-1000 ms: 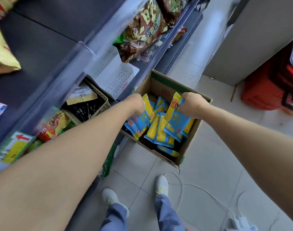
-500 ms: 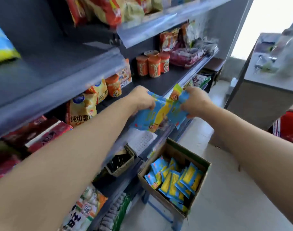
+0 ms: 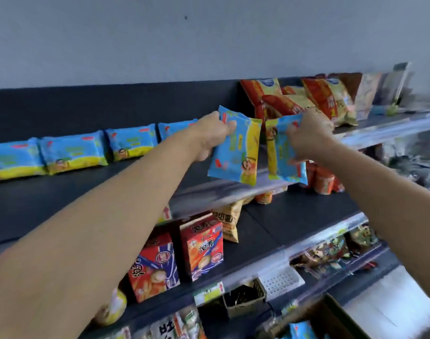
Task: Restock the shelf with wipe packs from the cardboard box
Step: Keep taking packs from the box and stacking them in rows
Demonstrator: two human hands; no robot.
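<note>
Wipe pack (image 3: 234,152) in left hand (image 3: 212,137), held upright in the air over the front edge of the top shelf (image 3: 87,196). Fingers curled round its upper left edge, gripping it. Second pack (image 3: 286,155) in right hand (image 3: 309,135), also upright and just beside the first, with a narrow gap between them. Fingers here pinch the upper right part. Both packs are blue and yellow with a cartoon figure. Whether either lower edge touches the shelf lip cannot be told.

Row (image 3: 72,152) of like packs lies along the back of the same shelf, left of the hands, end to end against the dark back panel. Right of the hands on that shelf, red and yellow snack bags (image 3: 329,99) stand leaning.

Next level down: two red cartons (image 3: 201,248), a chip bag (image 3: 230,221), and orange tubs (image 3: 324,179) partly hidden behind the second pack. Lower level: basket (image 3: 243,302) and white perforated tray (image 3: 282,281), side by side.

Box (image 3: 314,314) sits at the bottom right of the view, cut off by the frame, with one blue spare pack (image 3: 300,330) showing inside. Grey wall (image 3: 209,33) above the shelving.
</note>
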